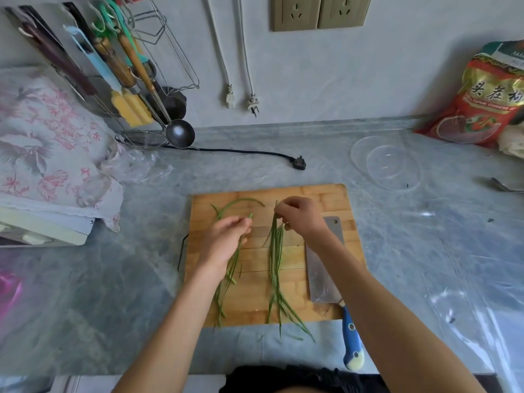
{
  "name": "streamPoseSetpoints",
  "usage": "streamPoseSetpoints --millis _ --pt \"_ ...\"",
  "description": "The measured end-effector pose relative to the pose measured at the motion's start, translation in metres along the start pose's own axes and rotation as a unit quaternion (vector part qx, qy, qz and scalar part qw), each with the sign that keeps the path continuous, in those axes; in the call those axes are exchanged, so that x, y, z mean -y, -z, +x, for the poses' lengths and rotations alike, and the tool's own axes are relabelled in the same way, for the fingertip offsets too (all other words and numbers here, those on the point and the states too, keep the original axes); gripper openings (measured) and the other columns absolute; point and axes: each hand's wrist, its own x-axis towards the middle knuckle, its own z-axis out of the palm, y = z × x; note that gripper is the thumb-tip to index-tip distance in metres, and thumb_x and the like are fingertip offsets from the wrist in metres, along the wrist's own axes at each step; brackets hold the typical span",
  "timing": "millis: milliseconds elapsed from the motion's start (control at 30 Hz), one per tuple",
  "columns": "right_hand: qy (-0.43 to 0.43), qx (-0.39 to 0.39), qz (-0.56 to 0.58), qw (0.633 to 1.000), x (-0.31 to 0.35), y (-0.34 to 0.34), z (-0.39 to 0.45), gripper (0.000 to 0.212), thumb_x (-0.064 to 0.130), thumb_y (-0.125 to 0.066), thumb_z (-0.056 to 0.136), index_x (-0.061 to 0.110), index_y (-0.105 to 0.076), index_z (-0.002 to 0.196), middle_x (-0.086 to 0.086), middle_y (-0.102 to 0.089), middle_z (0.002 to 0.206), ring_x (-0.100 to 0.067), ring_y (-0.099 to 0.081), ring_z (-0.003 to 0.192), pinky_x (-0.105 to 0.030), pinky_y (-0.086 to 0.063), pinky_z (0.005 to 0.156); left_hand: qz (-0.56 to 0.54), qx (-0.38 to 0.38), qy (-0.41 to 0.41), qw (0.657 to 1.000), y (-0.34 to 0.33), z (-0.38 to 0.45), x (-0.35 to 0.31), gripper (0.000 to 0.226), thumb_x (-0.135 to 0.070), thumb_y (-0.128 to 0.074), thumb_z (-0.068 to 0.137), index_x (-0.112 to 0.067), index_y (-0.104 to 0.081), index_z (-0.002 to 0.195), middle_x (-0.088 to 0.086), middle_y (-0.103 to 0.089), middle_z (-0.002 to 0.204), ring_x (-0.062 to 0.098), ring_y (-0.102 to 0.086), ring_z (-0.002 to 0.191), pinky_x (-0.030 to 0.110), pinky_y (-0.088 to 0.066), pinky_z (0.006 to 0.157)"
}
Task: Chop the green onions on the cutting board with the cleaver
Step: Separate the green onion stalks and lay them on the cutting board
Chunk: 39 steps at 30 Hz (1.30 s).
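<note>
While both hands work over the wooden cutting board (312, 199), the green onions (276, 259) lie on it in two loose bunches, their long thin leaves running from the far half of the board toward the near edge, some tips hanging past it onto the grey counter (397, 251). At the left bunch, the left hand (224, 239) pinches the upper ends of several stalks between thumb and curled fingers, and one curved stalk arcs across the board just beyond it. Over the right bunch, the right hand (300, 217) pinches the top of those stalks with its fingertips. Untouched, the cleaver (326, 265) lies flat along the board's right side, partly under the right forearm, its blue handle sticking off the near edge. Further right on the counter sit clear plastic bowls (388, 165), and a red bag (487, 92) leans against the wall
</note>
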Motion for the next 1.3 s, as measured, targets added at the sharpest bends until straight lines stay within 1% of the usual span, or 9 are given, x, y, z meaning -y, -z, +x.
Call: streamPoseSetpoints --millis 133,400,500,600,700,833,967,1167,1300 --pt "-0.003 0.027 0.171 0.985 -0.017 0.003 -0.026 0.012 0.013 -0.063 0.089 0.004 -0.065 0.082 -0.006 -0.057 0.068 -0.014 -0.051 0.061 -0.027 -0.047 0.06 0.008 0.036 -0.037 0.999 -0.017 -0.002 -0.009 0.012 -0.023 -0.068 0.092 -0.021 -0.073 0.103 -0.009 -0.074 0.101 0.004 -0.068 0.097 0.019 -0.052 0.084" --pt "0.024 0.026 0.203 0.978 -0.03 -0.003 -0.044 0.008 0.007 -0.066 0.09 0.004 -0.069 0.083 -0.008 -0.065 0.071 -0.016 -0.063 0.064 -0.026 -0.053 0.061 0.014 0.017 -0.074 0.997 -0.041 -0.016 -0.005 0.013 -0.013 -0.073 0.087 -0.025 -0.074 0.086 -0.008 -0.075 0.086 0.002 -0.069 0.079 0.013 -0.053 0.07" --pt "0.013 0.013 0.126 0.992 -0.034 0.002 -0.037 0.005 0.008 -0.067 0.088 0.004 -0.069 0.084 -0.004 -0.066 0.071 -0.014 -0.061 0.062 -0.027 -0.052 0.06 -0.008 0.011 -0.043 0.999 -0.04 -0.018 -0.001 0.011 -0.009 -0.071 0.089 -0.019 -0.074 0.09 -0.004 -0.074 0.083 0.006 -0.065 0.065 0.016 -0.052 0.059" --pt "0.063 -0.045 -0.102 0.992 -0.042 0.013 -0.024 0.011 0.011 -0.062 0.088 0.007 -0.07 0.095 -0.001 -0.068 0.083 -0.015 -0.063 0.075 -0.027 -0.05 0.067 -0.011 -0.007 -0.015 1.0 -0.032 -0.014 0.005 0.011 -0.008 -0.069 0.09 -0.013 -0.074 0.098 0.002 -0.075 0.085 0.008 -0.062 0.06 0.019 -0.051 0.054" --pt "0.123 -0.029 -0.281 0.951 -0.046 0.021 -0.009 0.03 0.008 -0.049 0.092 0.009 -0.065 0.117 -0.009 -0.062 0.108 -0.026 -0.061 0.091 -0.037 -0.054 0.075 0.006 -0.018 -0.002 1.0 -0.023 -0.009 0.009 0.012 -0.01 -0.069 0.091 -0.014 -0.074 0.1 0.001 -0.075 0.087 0.008 -0.063 0.062 0.018 -0.05 0.054" --pt "0.175 0.061 -0.471 0.862 -0.043 0.019 0.011 0.04 0.006 -0.052 0.092 0.021 -0.056 0.129 -0.007 -0.047 0.118 -0.03 -0.06 0.092 -0.037 -0.048 0.065 0.034 -0.015 0.002 0.999 -0.015 -0.005 0.009 0.01 -0.013 -0.07 0.091 -0.016 -0.075 0.098 0.001 -0.076 0.09 0.007 -0.062 0.062 0.019 -0.048 0.053" --pt "0.193 0.091 -0.523 0.825 -0.031 0.019 0.023 0.018 0.006 -0.052 0.094 0.015 -0.058 0.108 -0.005 -0.043 0.111 -0.021 -0.051 0.082 -0.031 -0.04 0.063 0.087 0.007 -0.007 0.996 -0.009 -0.005 0.0 0.008 -0.018 -0.069 0.092 -0.023 -0.074 0.092 -0.003 -0.076 0.089 0.007 -0.06 0.062 0.019 -0.045 0.052" --pt "0.225 0.109 -0.541 0.803 -0.043 0.025 0.013 0.012 0.007 -0.051 0.094 0.011 -0.055 0.105 -0.006 -0.045 0.106 -0.021 -0.048 0.079 -0.036 -0.043 0.061 0.189 0.024 -0.081 0.978 0.013 0.001 -0.031 0.008 -0.015 -0.07 0.09 -0.022 -0.074 0.092 -0.006 -0.075 0.082 0.0 -0.056 0.051 0.015 -0.045 0.052" --pt "0.231 0.103 -0.539 0.803 -0.041 0.02 0.006 0.015 0.004 -0.046 0.093 0.01 -0.054 0.105 -0.007 -0.049 0.102 -0.024 -0.047 0.075 -0.036 -0.036 0.057 0.257 0.047 -0.107 0.959 0.022 0.002 -0.042 0.011 -0.017 -0.072 0.089 -0.027 -0.073 0.085 -0.006 -0.075 0.085 0.002 -0.058 0.052 0.021 -0.052 0.064"
